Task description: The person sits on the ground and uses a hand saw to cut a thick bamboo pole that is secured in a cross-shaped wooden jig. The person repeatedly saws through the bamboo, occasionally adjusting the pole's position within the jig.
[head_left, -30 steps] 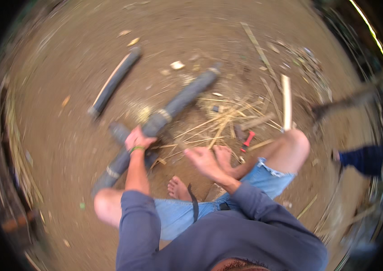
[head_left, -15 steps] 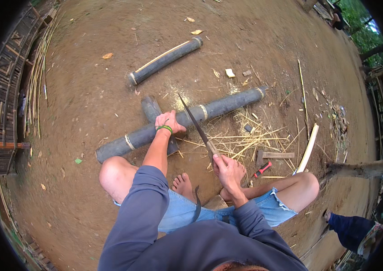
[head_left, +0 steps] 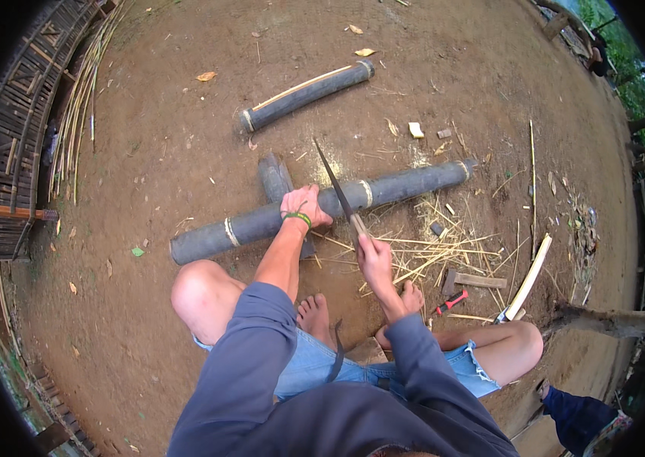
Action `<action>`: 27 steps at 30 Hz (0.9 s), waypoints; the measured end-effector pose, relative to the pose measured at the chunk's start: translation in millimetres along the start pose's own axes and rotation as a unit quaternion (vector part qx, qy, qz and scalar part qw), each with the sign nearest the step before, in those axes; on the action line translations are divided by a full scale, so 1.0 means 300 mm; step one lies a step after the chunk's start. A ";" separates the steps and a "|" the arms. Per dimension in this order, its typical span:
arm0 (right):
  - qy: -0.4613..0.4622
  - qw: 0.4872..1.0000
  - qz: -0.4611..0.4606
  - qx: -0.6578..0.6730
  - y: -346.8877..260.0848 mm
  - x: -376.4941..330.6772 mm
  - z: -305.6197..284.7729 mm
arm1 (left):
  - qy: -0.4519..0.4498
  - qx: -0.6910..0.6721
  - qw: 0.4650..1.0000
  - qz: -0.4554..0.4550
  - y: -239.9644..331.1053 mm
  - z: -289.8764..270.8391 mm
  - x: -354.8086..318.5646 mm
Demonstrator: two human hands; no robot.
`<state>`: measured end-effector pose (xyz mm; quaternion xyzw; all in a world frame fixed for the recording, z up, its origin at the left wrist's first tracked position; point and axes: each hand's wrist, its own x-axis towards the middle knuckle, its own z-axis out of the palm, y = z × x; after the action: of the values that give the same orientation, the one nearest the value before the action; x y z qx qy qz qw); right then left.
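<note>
Okay, clutter first: pale bamboo strips lie scattered on the dirt ground right of centre, with a wood-handled tool and a red-and-black tool beside the right foot. A curved pale bamboo piece stands by the right knee; a slit dark bamboo section lies well beyond the work. The long dark bamboo pole runs crosswise in front of the person, over a short dark piece; its left end sits near the left knee. Room: dirt between pole and slit section, more to the left, out to a slatted wall; a co-worker's trouser leg at lower right. Grip: left hand bears on the pole, finger curl partly hidden, can't tell how tight. Right hand is wrapped round the wooden handle of a tapered blade; blade crosses the pole, tip past the far side, contact unclear.
</note>
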<state>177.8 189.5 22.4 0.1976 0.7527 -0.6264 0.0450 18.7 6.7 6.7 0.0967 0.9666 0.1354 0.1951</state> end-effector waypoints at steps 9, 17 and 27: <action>0.149 0.875 -0.277 -0.368 0.188 -0.361 -0.222 | -0.010 -0.004 1.000 -0.027 -0.051 0.018 -0.019; -0.021 0.996 -0.032 -0.081 -0.068 -0.045 0.019 | -0.041 -0.024 0.999 -0.027 -0.094 -0.010 0.005; 0.014 0.999 -0.034 -0.009 -0.021 0.156 0.115 | -0.013 -0.032 0.999 -0.019 -0.026 -0.023 0.035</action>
<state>126.3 166.7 6.2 0.1800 0.7653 -0.6178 0.0153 5.4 0.4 6.9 0.0735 0.9607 0.1614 0.2137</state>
